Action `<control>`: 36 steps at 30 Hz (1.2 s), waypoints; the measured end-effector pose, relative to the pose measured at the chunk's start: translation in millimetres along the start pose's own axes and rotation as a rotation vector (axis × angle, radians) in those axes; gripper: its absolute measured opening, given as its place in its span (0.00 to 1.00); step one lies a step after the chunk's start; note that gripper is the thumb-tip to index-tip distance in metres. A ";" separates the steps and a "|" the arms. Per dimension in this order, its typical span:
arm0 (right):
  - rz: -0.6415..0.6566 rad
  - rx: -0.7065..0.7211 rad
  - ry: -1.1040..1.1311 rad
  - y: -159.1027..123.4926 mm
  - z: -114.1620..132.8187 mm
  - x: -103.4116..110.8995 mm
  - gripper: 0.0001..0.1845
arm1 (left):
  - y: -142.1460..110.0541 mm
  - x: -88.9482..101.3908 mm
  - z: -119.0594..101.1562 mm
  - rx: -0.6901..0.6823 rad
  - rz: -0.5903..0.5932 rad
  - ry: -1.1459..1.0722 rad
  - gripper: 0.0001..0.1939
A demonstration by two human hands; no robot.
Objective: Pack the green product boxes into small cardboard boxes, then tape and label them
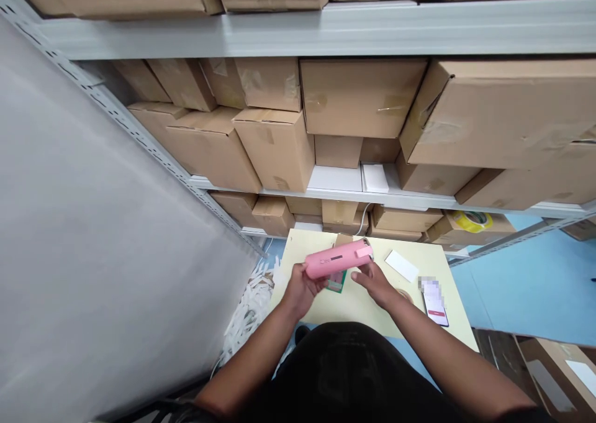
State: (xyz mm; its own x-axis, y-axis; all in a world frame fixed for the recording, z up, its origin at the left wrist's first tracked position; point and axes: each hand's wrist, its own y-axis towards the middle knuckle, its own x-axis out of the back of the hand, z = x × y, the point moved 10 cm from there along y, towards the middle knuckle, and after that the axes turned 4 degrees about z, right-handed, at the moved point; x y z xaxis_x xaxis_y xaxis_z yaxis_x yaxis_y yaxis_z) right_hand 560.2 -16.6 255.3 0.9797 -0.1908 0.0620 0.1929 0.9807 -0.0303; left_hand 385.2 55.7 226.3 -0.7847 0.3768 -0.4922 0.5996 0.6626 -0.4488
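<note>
A pink oblong device (pixel 339 258) with a dark slot on its side is held above a pale yellow table (pixel 419 311). My left hand (pixel 302 289) is closed around its left end. My right hand (pixel 372 284) sits under its right end with the fingers curled; whether it grips the device I cannot tell. A small green packet (pixel 336 281) shows just under the device, between my hands. A white card (pixel 401 265) lies on the table to the right.
A phone (pixel 435 302) lies on the table's right side, beside a tape roll (pixel 404 295). Metal shelving (pixel 326 28) packed with cardboard boxes (pixel 361 97) rises behind. A yellow tape roll (pixel 472 220) rests on a lower box. White paper strips (pixel 249 308) litter the floor at left.
</note>
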 end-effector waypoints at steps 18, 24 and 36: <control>-0.121 -0.035 0.345 8.4 47.8 -2.7 0.25 | -22.5 -72.0 65.2 0.280 0.441 -0.184 0.37; -0.240 0.042 0.415 3.2 53.7 1.9 0.34 | -20.6 -73.8 39.9 0.023 0.393 -0.278 0.30; -0.132 -0.050 0.465 2.8 46.3 -9.2 0.28 | -25.8 -79.8 56.0 0.140 0.526 -0.355 0.37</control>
State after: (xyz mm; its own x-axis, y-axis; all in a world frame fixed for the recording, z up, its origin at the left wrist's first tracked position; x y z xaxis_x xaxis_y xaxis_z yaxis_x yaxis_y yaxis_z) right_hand 549.2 -10.2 300.9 0.8653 -0.3230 -0.3833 0.3085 0.9459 -0.1006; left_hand 441.2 -27.8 235.3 -0.2952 0.3755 -0.8785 0.9235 0.3479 -0.1616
